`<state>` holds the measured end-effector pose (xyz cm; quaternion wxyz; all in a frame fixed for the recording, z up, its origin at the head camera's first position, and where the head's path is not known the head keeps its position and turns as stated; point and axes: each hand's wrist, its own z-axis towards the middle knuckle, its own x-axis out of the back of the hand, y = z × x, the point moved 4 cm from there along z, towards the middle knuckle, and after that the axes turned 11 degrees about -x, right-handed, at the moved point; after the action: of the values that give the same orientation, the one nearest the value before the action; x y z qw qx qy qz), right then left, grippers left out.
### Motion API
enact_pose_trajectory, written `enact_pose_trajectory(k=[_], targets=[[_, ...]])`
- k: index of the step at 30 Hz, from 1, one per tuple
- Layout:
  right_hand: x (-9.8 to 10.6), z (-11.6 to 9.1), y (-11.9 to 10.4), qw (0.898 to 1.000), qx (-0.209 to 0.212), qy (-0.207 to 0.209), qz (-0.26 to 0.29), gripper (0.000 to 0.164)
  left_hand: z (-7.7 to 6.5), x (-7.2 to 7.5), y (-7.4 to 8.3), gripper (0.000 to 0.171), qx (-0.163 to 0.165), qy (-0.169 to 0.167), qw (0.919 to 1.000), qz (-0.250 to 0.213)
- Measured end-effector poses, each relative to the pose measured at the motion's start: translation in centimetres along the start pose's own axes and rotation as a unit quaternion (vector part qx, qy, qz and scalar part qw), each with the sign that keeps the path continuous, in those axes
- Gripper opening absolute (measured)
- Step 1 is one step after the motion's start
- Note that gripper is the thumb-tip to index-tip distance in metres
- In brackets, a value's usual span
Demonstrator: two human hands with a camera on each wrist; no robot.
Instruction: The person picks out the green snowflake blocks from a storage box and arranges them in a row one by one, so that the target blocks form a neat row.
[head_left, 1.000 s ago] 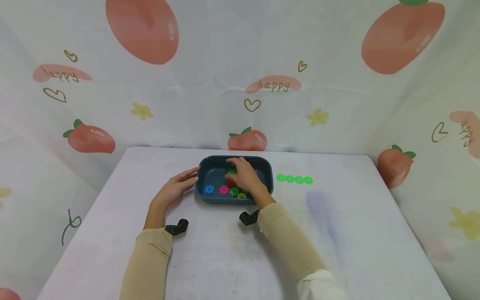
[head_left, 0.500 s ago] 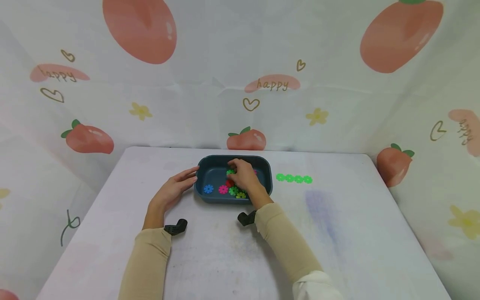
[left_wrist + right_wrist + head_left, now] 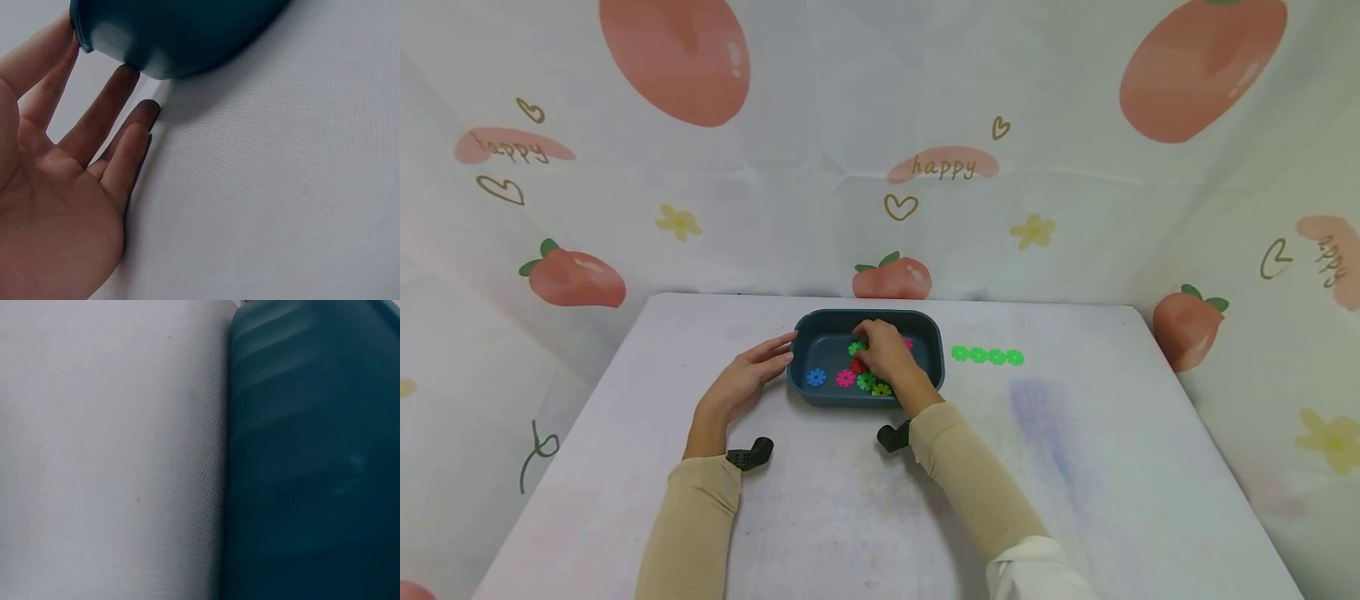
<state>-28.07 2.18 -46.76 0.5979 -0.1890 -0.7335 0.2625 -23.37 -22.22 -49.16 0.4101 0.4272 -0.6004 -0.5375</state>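
A dark blue-green plastic basin (image 3: 820,402) stands near the back of the table. Inside it lie several small notched snowflake discs, among them a blue disc (image 3: 816,377), a pink disc (image 3: 846,378) and a red disc (image 3: 857,366). My right hand (image 3: 887,354) reaches into the basin, thumb and curled fingers pinching a green snowflake disc (image 3: 855,347), partly covered by the fingers. With fingers extended, my left hand (image 3: 747,382) touches the basin's left end; the left wrist view shows fingertips against its wall (image 3: 169,37). Only the basin's outside (image 3: 312,456) shows in the right wrist view.
Right of the basin, several bright green discs (image 3: 987,356) lie in a straight row on the white table (image 3: 1112,433). A printed cloth (image 3: 820,208) hangs behind and beside the table. Each wrist carries a black camera mount (image 3: 752,454).
The right hand's thumb and fingers have drawn together around the green disc, which has shifted slightly left. The left hand stays against the basin.
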Motion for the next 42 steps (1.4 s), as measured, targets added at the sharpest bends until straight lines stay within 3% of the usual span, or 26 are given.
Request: enact_pose_trajectory(k=[13, 18, 27, 42], targets=[[0.1, -0.2, -0.5, 0.999, 0.002, -0.007, -0.042, 0.032, 0.0, 0.1, 0.2, 0.064, -0.005, -0.002, 1.0, 0.006], [0.3, -0.3, -0.6, 0.999, 0.024, 0.004, -0.047, 0.021, 0.1, 0.1, 0.2, 0.063, -0.006, -0.002, 1.0, 0.006], [0.8, -0.6, -0.5, 0.997, 0.036, -0.015, 0.061, 0.019, 0.0, -0.1, 0.1, 0.062, -0.005, -0.003, 1.0, 0.001], [3.5, -2.5, -1.2, 0.979, 0.057, 0.002, 0.194, 0.023, -0.3, -0.3, 0.3, 0.063, -0.002, 0.005, 1.0, -0.001]])
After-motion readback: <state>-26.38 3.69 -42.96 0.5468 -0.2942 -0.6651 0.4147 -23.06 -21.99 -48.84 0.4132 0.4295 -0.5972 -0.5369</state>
